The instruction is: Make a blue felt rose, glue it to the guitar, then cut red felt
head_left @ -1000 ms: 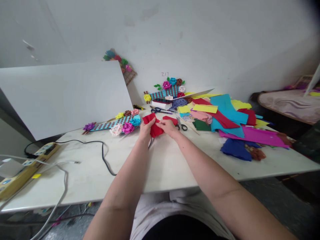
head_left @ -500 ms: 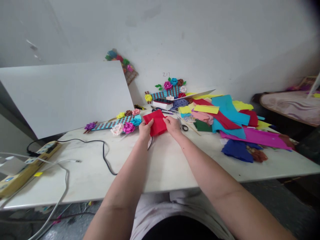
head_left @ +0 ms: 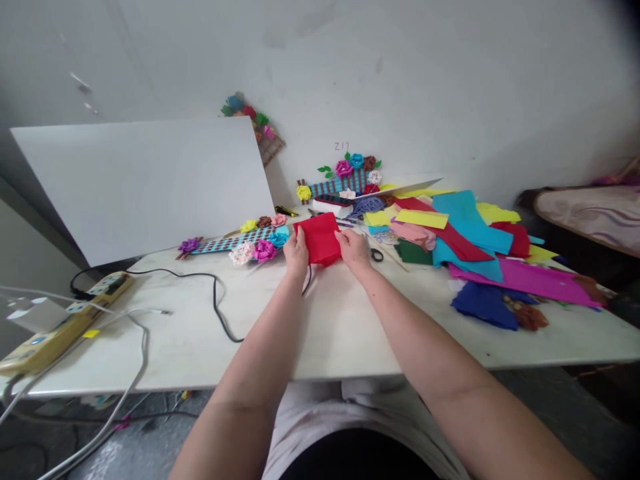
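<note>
A folded, roughly square piece of red crepe paper (head_left: pixel 319 239) is held up over the white table between my two hands. My left hand (head_left: pixel 297 252) pinches its left edge, the thumb lying along the front. At the right edge, my right hand (head_left: pixel 353 248) grips the paper between thumb and bent fingers. Just right of that hand, the black handle of a pair of scissors (head_left: pixel 377 255) shows on the table. Close on the left lies a blue and brown woven strip (head_left: pixel 233 243) trimmed with paper flowers, including a magenta flower (head_left: pixel 264 251).
Coloured crepe paper sheets (head_left: pixel 470 227) are heaped on the right. A second flowered strip (head_left: pixel 345 183) leans on the wall. At the left stand a white board (head_left: pixel 145 190) and a yellow power strip (head_left: pixel 75 333). A black cable (head_left: pixel 216 300) crosses the table (head_left: pixel 345 333).
The red paper now looks flatter and squarer, with its left corner raised beside my left thumb. The whole view has shifted slightly, so everything sits a little farther right.
</note>
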{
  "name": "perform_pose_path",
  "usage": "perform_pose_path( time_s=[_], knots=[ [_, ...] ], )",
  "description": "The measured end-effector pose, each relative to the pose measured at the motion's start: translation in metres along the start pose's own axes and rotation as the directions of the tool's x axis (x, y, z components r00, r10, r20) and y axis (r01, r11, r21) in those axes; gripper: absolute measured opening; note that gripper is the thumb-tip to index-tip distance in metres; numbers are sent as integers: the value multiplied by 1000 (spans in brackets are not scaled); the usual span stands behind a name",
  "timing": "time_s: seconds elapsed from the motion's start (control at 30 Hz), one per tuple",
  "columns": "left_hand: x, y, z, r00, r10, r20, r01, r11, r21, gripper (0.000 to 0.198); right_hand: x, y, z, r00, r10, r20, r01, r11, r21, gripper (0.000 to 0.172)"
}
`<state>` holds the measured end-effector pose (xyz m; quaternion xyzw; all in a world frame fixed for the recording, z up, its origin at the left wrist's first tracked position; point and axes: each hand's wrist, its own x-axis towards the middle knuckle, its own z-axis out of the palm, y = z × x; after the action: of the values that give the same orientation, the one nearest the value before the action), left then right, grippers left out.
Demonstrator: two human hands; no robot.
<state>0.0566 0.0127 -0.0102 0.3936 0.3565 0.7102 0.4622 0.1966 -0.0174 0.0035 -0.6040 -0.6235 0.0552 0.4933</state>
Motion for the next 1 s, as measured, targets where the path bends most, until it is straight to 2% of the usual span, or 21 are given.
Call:
perform_pose_path(
  time_s=[0.13,0.37,0.5,0.7,0.83,1.0],
  knots=[
    [-2,0,2,994,109,-26,-102,978,183,42,1,3,3,998,-20,-55,23,999,49,30],
    [-1,0,0,993,114,-11,-109,968,225,51,2,7,6,997,-39,-73,47,992,115,32],
    [-3,4,1,996,86,-10,-83,979,185,50,2,6,6,997,-28,-71,36,993,110,33],
    [-11,13,4,984,-85,157,88,996,-12,45,3,7,5,998,-11,-66,19,991,131,31],
    [-12,13,3,980,-129,151,135,991,-25,42,3,9,9,995,-20,-93,35,985,166,32],
    [-9,11,4,995,-71,66,70,997,18,32,1,10,16,998,-26,-58,40,967,252,31]
  ],
)
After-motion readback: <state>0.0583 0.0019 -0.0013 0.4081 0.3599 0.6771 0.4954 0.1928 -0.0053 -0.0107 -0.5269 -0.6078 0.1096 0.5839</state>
